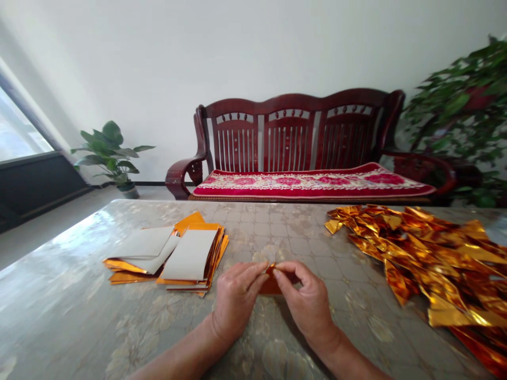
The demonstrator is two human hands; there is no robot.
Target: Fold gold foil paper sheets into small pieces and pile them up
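foil pinched by left hand, right hand

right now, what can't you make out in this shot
Head view only.
1. The gold foil piece: mostly covered by fingers of the left hand and right hand, so its shape is unclear.
2. The pile of crumpled foil: cut off by the right and bottom edges.
3. The stack of foil sheets: edges too thin to count.
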